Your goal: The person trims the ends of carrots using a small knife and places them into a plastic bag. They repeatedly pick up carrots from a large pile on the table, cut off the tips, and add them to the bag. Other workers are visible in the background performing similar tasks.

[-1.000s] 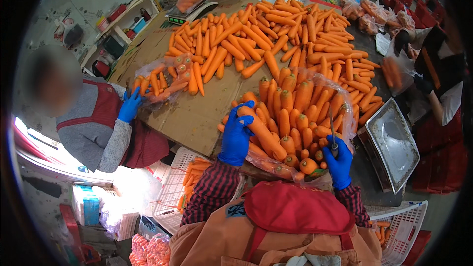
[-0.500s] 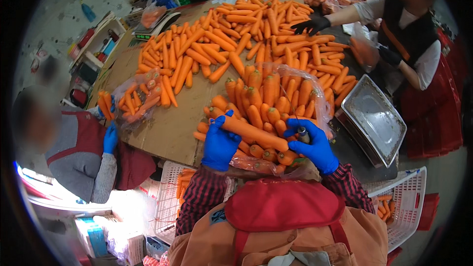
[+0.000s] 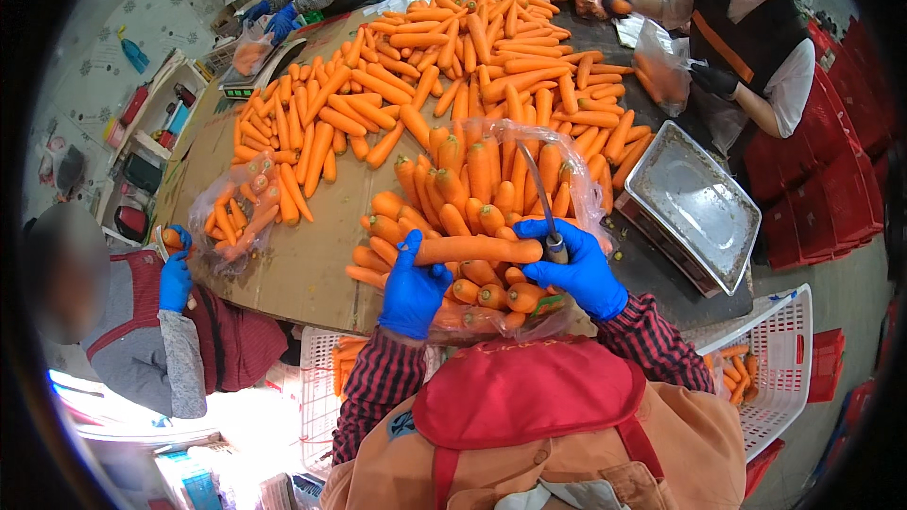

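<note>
One peeled-looking orange carrot (image 3: 477,249) lies nearly level between my two blue-gloved hands. My left hand (image 3: 414,293) is closed around its left end. In my right hand (image 3: 581,274) is a knife (image 3: 556,247) with a short handle and a thin, curved blade pointing up and away. The right thumb and fingers also sit at the carrot's right end. Just beyond and below my hands, many carrots stand and lie packed in an open clear plastic bag (image 3: 597,191), their tops toward me.
A big carrot pile (image 3: 397,85) covers the cardboard-topped table (image 3: 331,236). A metal tray (image 3: 694,198) stands on the right, a white basket (image 3: 784,359) below it. On the left lies a smaller bag of carrots (image 3: 236,212). Co-workers stand left, far and right, one holding a bag (image 3: 661,66).
The carrot in my hands has turned from slanting to nearly level. The right co-worker's hand has left the pile and holds a carrot near the back. The whole view has shifted slightly.
</note>
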The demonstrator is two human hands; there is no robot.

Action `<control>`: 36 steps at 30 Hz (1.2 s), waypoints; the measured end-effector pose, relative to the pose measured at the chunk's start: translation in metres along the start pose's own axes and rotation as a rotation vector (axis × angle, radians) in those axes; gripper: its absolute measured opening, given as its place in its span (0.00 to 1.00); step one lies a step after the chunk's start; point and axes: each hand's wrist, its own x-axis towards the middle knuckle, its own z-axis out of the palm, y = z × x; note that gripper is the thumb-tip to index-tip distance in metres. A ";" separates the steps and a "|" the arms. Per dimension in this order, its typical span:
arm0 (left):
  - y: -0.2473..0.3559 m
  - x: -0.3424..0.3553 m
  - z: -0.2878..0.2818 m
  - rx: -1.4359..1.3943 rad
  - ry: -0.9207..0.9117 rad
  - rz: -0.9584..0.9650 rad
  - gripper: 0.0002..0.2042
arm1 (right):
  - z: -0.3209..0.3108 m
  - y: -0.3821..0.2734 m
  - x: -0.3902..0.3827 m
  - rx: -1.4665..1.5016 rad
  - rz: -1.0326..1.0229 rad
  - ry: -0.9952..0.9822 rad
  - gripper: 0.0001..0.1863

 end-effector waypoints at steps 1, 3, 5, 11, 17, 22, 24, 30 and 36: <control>0.003 -0.001 -0.003 0.031 -0.014 0.003 0.08 | 0.003 -0.001 0.002 0.013 0.023 -0.008 0.25; -0.001 -0.001 -0.003 0.064 -0.077 -0.013 0.09 | 0.000 -0.005 0.004 -0.042 -0.021 0.017 0.23; 0.001 -0.003 -0.004 0.192 -0.058 -0.032 0.14 | -0.002 -0.014 0.007 -0.018 0.005 0.066 0.21; 0.006 -0.021 0.015 0.438 -0.129 0.314 0.18 | -0.018 -0.058 0.057 -0.059 -0.206 0.239 0.22; 0.011 -0.028 0.019 0.542 -0.080 0.457 0.12 | -0.022 -0.081 0.114 -0.163 -0.481 0.351 0.21; 0.010 -0.028 0.025 0.540 -0.044 0.492 0.06 | 0.010 -0.047 0.082 -0.277 -0.148 0.098 0.16; 0.010 -0.031 0.032 0.555 -0.021 0.471 0.06 | 0.023 -0.026 0.068 -0.266 -0.174 0.002 0.15; 0.007 -0.027 0.034 0.671 -0.026 0.398 0.04 | 0.042 -0.013 0.050 -0.336 -0.212 -0.141 0.16; 0.002 -0.029 0.045 0.577 -0.094 0.315 0.06 | 0.048 -0.006 0.043 -0.372 -0.292 -0.171 0.17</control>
